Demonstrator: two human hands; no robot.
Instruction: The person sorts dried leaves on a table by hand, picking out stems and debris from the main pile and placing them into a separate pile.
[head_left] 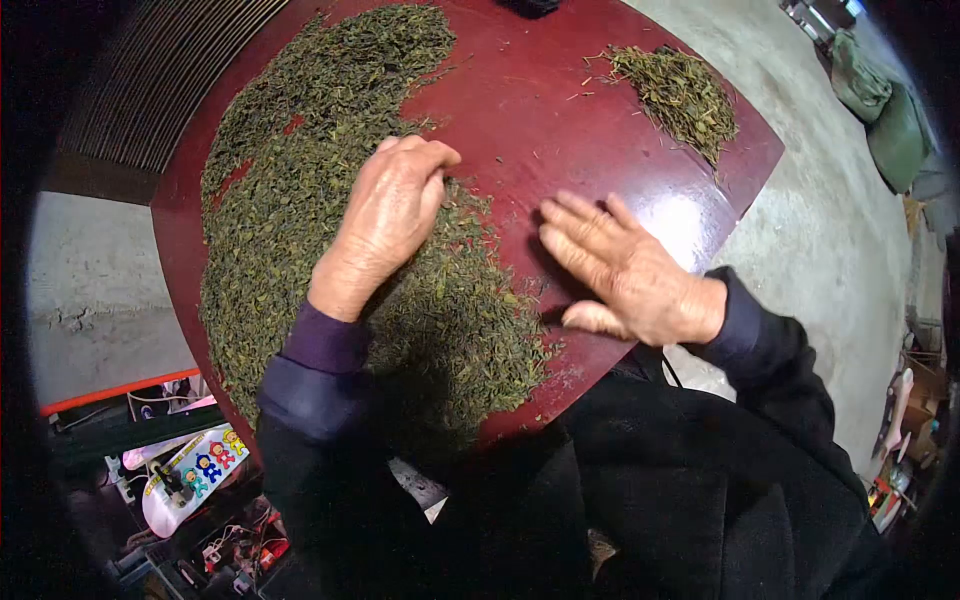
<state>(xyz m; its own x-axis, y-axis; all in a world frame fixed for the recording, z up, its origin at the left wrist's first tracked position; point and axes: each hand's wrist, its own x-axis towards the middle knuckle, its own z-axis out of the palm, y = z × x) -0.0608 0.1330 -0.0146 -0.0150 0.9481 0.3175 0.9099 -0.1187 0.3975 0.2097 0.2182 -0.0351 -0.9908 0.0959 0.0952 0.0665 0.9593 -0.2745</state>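
A broad layer of dried green leaves, like tea leaves [290, 200], covers the left and near side of a dark red table [520, 130]. Over the inner edge of this layer is my left hand [385, 210], its fingers bent and drawn together; whatever they hold is hidden from me. My right hand [640, 275] hovers over or touches the bare red surface right of the leaves, fingers spread, slightly blurred, with nothing in it. At the far right corner lies a smaller heap of yellowish leaves and stems [680, 95].
A ribbed dark panel [165, 80] stands beyond the table's left edge. Below left are a skateboard deck with cartoon figures [195, 480] and assorted clutter. Green sacks [895, 135] sit on the concrete floor [810, 260] at right. A dark object [530, 5] is at the far edge.
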